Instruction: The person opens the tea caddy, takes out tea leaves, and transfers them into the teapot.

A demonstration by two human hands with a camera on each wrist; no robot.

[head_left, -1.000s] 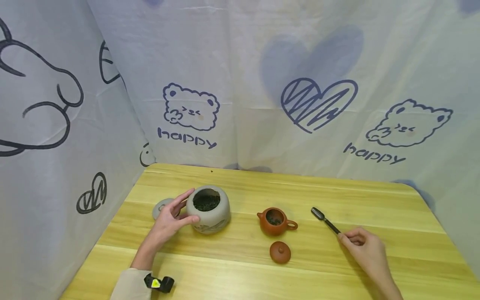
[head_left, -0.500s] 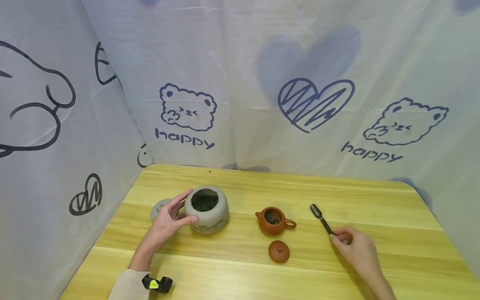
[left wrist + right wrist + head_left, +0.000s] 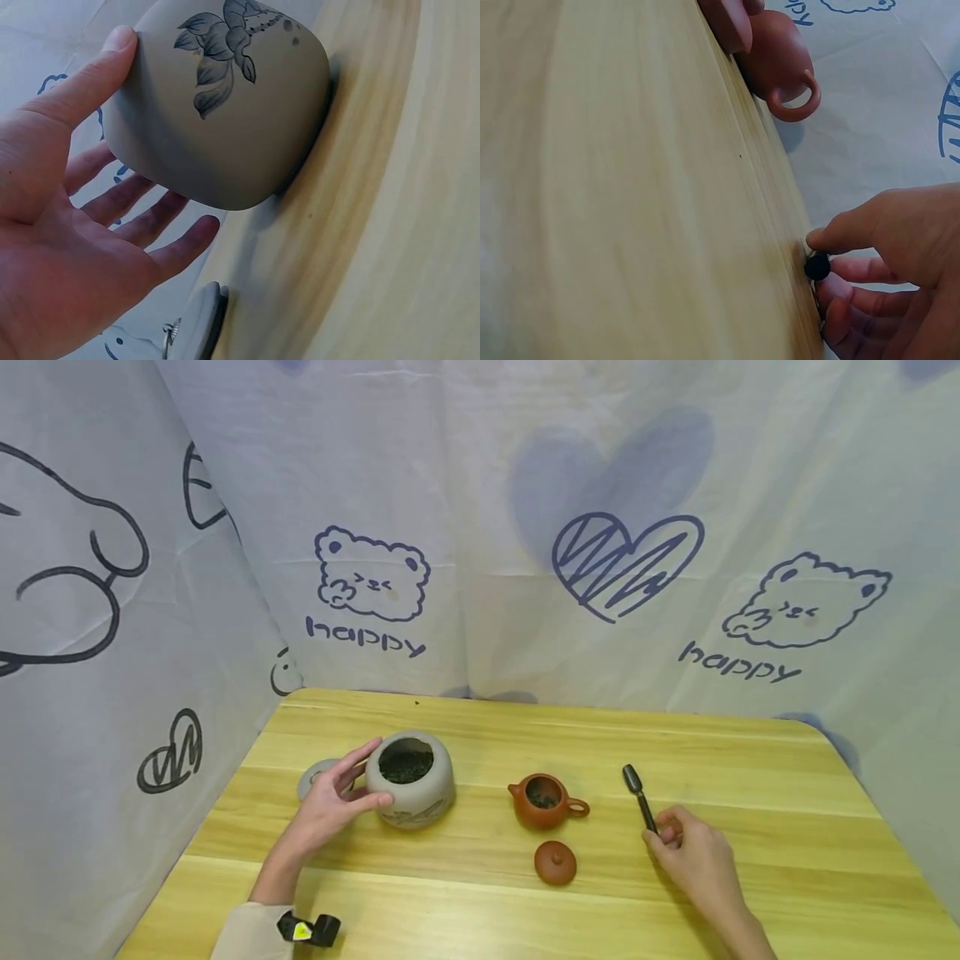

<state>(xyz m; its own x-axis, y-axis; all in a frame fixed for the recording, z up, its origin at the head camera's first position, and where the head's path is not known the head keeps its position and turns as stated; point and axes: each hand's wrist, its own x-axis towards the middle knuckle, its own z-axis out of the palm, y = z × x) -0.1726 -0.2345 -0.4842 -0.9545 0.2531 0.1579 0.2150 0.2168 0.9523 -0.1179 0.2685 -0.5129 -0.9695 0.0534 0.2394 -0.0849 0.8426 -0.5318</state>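
In the head view my left hand [image 3: 326,814] holds the side of a grey tea jar [image 3: 415,795], its thumb at the front and index finger near the rim. The open jar has dark tea leaves inside. The left wrist view shows the jar's painted flower [image 3: 217,45] and the other fingers spread beside and under its curve. My right hand [image 3: 701,860] pinches the handle of a dark tea scoop [image 3: 632,778], low at the table; whether the scoop touches it, I cannot tell. A brown clay teapot [image 3: 540,816], uncovered with some leaves inside, stands between the hands.
The teapot's round lid [image 3: 556,863] lies in front of the pot, knob up. A grey jar lid [image 3: 310,779] lies partly hidden behind my left hand. Printed cloth [image 3: 480,527] hangs behind the wooden table [image 3: 450,910] and at its left side.
My right hand has moved left, and the scoop has swung so its head points more directly away from me. The left hand keeps its hold on the jar. The view has shifted slightly.
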